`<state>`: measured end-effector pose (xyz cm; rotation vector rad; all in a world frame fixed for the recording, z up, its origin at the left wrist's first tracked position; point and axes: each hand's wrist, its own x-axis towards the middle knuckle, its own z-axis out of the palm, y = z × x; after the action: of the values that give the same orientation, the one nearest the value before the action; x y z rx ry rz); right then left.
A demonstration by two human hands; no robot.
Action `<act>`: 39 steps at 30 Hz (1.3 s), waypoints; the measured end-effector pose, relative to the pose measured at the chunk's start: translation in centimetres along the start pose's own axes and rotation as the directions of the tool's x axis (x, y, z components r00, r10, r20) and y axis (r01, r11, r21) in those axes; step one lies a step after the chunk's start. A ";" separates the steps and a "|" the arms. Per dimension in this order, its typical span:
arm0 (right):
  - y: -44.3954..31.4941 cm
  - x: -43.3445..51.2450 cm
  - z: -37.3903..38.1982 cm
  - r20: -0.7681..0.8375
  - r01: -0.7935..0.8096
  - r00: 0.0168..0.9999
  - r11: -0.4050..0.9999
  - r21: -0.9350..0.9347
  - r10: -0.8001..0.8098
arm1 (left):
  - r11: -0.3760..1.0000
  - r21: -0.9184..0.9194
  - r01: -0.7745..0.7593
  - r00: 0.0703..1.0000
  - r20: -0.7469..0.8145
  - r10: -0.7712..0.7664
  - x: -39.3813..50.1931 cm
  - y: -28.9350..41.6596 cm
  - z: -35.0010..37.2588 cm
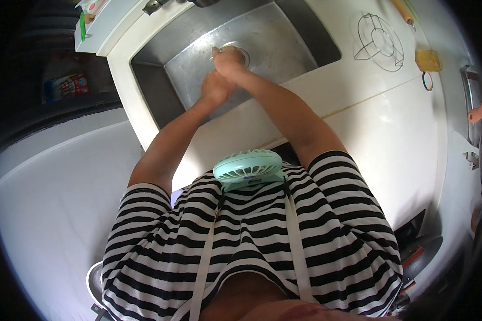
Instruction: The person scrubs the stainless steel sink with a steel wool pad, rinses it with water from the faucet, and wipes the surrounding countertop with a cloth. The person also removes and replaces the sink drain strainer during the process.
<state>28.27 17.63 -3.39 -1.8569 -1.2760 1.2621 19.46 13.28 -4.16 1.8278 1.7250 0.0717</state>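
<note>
Both hands are low over a stainless steel sink (281,36), close to its round drain (246,56). My left hand (219,85) lies nearer to me, its fingers partly hidden under my right hand (229,60). The two hands touch or overlap. My right hand is bent, with its thumb towards the left; what lies under its fingers is hidden. Whether either hand holds something cannot be made out. A mint-green portable fan (248,166) hangs on a strap at my chest.
A faucet (154,6) stands at the sink's far edge. Right of the sink, a round wire rack (381,42), a yellowish sponge (428,60) and a small ring (427,81) lie on the white counter (385,132). A green-handled item (82,27) is at upper left. Pans are at lower right.
</note>
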 end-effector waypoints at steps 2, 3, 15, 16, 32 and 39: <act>0.3 -0.4 0.5 0.013 -0.014 1.000 1.000 -0.024 0.015 | 1.000 0.024 0.011 1.000 0.004 -0.011 -0.4 -0.4 0.5; 0.3 -0.6 0.7 0.018 -0.016 1.000 0.999 -0.028 0.016 | 0.999 0.051 0.007 1.000 -0.016 -0.006 -0.6 -0.5 0.7; 1.0 -4.3 -3.9 0.268 0.160 0.915 0.881 0.446 -0.302 | 0.478 -0.866 0.146 0.959 0.244 0.147 -5.3 -1.1 -6.2; 1.0 -4.9 -4.6 0.321 0.027 0.919 0.848 0.529 -0.229 | 0.445 -0.883 0.148 0.949 0.253 0.186 -6.1 -0.7 -6.7; -1.8 -28.1 -21.4 -0.632 0.632 0.590 0.774 -0.025 -0.502 | 0.465 -0.758 -0.456 0.652 0.071 0.755 -9.9 14.3 -5.0; 4.2 -37.0 -26.3 -0.892 0.198 0.389 0.966 -0.164 -0.231 | 0.364 -0.892 -0.268 0.301 0.281 0.911 -22.0 25.4 4.4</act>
<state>49.89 -16.21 18.12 -1.8377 -0.8177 -0.0549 40.69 -7.57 12.05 1.4341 0.0794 0.2306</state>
